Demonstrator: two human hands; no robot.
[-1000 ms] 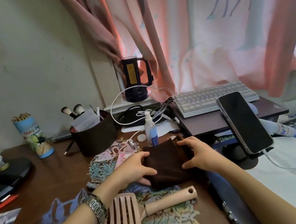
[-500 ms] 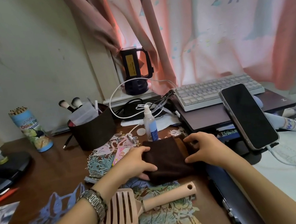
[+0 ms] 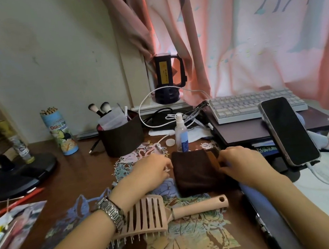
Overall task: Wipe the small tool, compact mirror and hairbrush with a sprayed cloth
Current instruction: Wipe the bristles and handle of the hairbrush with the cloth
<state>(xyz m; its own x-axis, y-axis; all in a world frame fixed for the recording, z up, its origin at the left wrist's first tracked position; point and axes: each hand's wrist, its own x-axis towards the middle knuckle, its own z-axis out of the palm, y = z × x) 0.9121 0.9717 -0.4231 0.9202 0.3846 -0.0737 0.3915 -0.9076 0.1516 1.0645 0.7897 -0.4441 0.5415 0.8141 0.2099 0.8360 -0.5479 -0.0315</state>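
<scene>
Lying folded flat on the desk (image 3: 78,173) a bit right of its middle, the brown cloth (image 3: 195,172) sits betw. both hands, prob. because it is being squared up or gathered before wiping starts. The right hand (image 3: 242,164) pinches the cloth's right edge with curled fingers, lifting a small fold there. The left hand (image 3: 151,172) is just beside the left edge, fingers curled; whether they grip the cloth or something small and pale at the fingertips I cannot tell.

Directly behind the cloth, toward the desk's back edge, the spray bottle (image 3: 180,132) stands upright w/ its cap (image 3: 170,142) off and lying beside it (handy for wetting the cloth, I'd judge). Nearer the front edge the pink hairbrush (image 3: 150,216) lies flat, bristles down, handle pointing right, partly under the left wrist, close at hand for its turn. The small tool and compact mirror I cannot pick out.

Further out: a dark cup of makeup brushes (image 3: 121,134) behind-left, a pencil tube (image 3: 60,131) toward the back-left corner, a keyboard (image 3: 251,104) at back-right and a phone (image 3: 288,131) propped on a stand at the right.
</scene>
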